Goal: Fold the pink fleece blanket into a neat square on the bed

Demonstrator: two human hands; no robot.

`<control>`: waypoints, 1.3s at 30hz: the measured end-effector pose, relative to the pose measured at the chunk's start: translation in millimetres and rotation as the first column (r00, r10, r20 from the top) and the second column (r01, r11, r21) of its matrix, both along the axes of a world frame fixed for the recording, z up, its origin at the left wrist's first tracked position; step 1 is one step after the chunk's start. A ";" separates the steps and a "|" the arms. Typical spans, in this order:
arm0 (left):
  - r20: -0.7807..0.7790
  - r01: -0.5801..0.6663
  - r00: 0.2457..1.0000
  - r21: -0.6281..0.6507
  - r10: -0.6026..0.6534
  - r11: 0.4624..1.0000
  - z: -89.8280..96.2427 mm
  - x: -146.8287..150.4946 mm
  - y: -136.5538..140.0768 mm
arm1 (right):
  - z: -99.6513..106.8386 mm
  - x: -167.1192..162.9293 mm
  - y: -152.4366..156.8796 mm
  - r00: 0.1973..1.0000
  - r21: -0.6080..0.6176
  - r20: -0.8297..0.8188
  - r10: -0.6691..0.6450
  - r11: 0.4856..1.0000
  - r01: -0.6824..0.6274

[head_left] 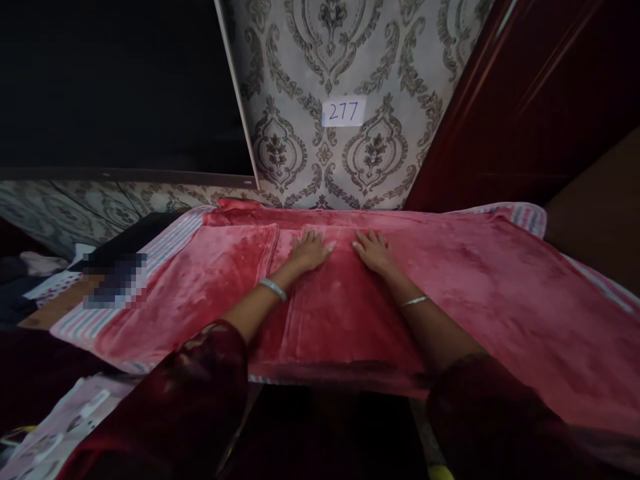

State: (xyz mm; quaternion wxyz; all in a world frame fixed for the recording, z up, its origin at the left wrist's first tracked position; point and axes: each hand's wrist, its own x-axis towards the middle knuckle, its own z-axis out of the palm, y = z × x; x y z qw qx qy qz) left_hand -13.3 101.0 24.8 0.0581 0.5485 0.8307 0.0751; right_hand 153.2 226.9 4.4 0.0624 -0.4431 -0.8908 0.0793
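A plush red-pink blanket [345, 307] lies spread over a long surface, with folded layers on its left half. My left hand [311, 253] rests flat on it near a layer's far edge, fingers stretched away from me. Level with it, to the right, my right hand [374, 253] presses on the same fabric with its fingers spread. Neither hand grips anything. Under the blanket, a striped cloth [95, 313] shows along the left end and at the far right corner.
Behind the blanket rises a patterned wall [320, 160] bearing a paper label [344, 111] marked 277. A large dark television screen [115, 87] hangs at the left. Dark red glossy furniture [505, 107] stands at the right. Clothes or cloths [65, 427] lie at the lower left.
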 end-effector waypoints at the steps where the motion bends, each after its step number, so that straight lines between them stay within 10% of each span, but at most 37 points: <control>1: -0.016 0.063 0.998 0.019 -0.062 0.998 -4.0 7.7 -12.8 | -2.6 8.1 -8.8 1.000 0.020 0.006 0.022 1.000 -0.022; 9: -0.115 0.249 0.962 0.001 -0.247 0.969 -42.8 32.4 -74.7 | -35.7 48.3 -62.7 0.989 0.173 0.110 0.098 0.978 -0.116; 28: 0.127 0.381 0.918 -0.021 -0.376 0.924 -23.6 48.5 -141.3 | -42.2 73.4 -123.2 0.968 0.105 0.103 0.229 0.965 -0.240; 33: -0.061 0.098 0.994 0.121 -0.091 0.988 5.6 8.2 -150.2 | -45.7 73.6 -119.5 0.966 0.125 0.081 0.244 0.959 -0.253; 39: -0.148 -0.202 0.970 -0.039 0.194 0.979 0.4 -22.2 -157.0 | -49.8 74.4 -120.2 0.969 0.140 0.071 0.235 0.960 -0.243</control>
